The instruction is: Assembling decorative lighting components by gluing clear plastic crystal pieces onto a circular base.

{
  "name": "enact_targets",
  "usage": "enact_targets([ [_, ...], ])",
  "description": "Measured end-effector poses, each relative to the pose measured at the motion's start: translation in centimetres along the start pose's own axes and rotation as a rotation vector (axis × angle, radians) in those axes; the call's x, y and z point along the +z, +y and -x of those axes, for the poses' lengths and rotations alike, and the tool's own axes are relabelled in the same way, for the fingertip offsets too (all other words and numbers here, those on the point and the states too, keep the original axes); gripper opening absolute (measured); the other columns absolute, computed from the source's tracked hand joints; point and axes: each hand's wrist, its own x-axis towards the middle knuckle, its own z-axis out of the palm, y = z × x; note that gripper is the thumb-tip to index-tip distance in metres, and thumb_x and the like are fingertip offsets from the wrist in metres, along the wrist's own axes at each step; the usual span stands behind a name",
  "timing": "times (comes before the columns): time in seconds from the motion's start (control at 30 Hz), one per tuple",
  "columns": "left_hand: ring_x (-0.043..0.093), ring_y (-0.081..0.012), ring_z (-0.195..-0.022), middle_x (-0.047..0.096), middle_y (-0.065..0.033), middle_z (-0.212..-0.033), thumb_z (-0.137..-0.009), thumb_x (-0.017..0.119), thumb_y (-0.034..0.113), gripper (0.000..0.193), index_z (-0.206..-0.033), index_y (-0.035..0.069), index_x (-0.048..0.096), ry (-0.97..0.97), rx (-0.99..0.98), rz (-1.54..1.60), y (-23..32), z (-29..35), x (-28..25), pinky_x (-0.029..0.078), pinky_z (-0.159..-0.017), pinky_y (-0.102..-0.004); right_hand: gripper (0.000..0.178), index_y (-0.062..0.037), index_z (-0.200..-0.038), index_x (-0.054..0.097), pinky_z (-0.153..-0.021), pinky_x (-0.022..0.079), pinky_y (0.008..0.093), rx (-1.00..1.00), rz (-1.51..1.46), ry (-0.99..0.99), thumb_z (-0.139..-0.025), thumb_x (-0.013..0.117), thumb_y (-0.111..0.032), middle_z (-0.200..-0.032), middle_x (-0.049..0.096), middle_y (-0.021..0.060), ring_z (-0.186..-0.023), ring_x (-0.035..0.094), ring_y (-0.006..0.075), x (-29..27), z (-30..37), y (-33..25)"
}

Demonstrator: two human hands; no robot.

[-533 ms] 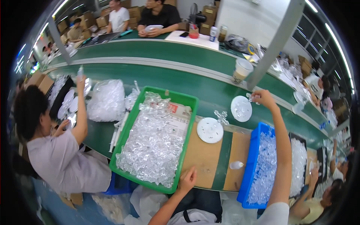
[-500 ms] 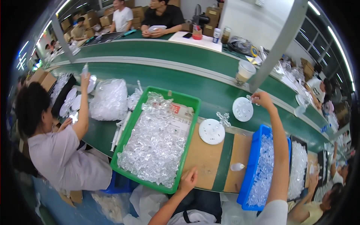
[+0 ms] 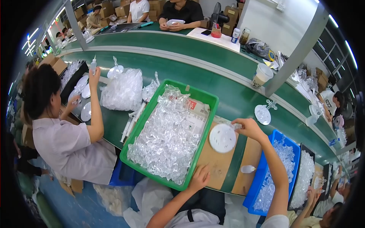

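Note:
My right hand [image 3: 250,128] pinches a clear plastic piece [image 3: 236,126] at the upper right edge of a round white disc [image 3: 222,139]. The disc lies on the brown board [image 3: 211,167]. My left hand [image 3: 200,178] rests by the board's front edge, beside the green tub [image 3: 187,181]; it holds nothing, its fingers loosely bent and a little apart. Clear plastic pieces [image 3: 163,140] fill much of the tub. A second white disc [image 3: 262,115] lies farther right with a clear piece [image 3: 271,104] at its edge. A small white bottle [image 3: 248,169] lies on the board.
Right of the board stands a blue bin [image 3: 249,200] of clear parts, then a black tray [image 3: 302,178] of more. A bulging clear bag [image 3: 121,91] sits left of the tub. At left a co-worker [image 3: 72,140] holds a bottle [image 3: 93,65]. A drink cup [image 3: 262,76] stands by the post.
My right hand has come back from the far disc to the piece at the nearer disc's edge. My left hand stays by the tub. The view has shifted; the co-worker's bottle is held differently.

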Motion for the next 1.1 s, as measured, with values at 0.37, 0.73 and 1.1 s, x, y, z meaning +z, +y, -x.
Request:
enact_targets([
  [0.37,0.042,-0.0348,-0.121,0.050,-0.0173,-0.126,-0.081,0.060,0.022,0.036,-0.111,0.003,0.059,-0.222,0.141,-0.247,-0.3,-0.6,-0.5,0.034,-0.100,-0.0467,0.040,-0.0058,-0.108,0.059,-0.072,0.051,0.0391,-0.273,-0.071,-0.199,-0.075,0.066,-0.027,-0.091,0.066,0.0135,-0.082,0.064,0.0310,2.3,-5.7,-10.9],
  [0.73,0.038,-0.0368,-0.125,0.048,-0.0194,-0.127,-0.083,0.060,0.023,0.040,-0.115,-0.001,0.056,-0.139,0.099,-0.119,-1.3,0.7,1.9,0.029,-0.105,-0.0473,0.015,-0.0080,-0.074,0.066,-0.059,0.050,0.0452,-0.275,0.546,-0.121,-0.066,0.061,-0.020,-0.073,0.065,0.0139,-0.073,0.064,0.0320,7.8,-14.5,-16.5],
  [1.1,0.027,-0.0338,-0.134,0.031,-0.0165,-0.143,-0.090,0.043,0.030,0.051,-0.134,0.005,0.037,-0.255,0.043,0.224,-4.0,3.3,7.0,0.019,-0.110,-0.0468,0.014,-0.0079,-0.072,0.067,-0.062,0.051,0.0423,-0.608,0.532,0.176,-0.071,0.059,-0.019,-0.077,0.066,0.0124,-0.072,0.066,0.0288,23.7,-30.9,-29.6],
])
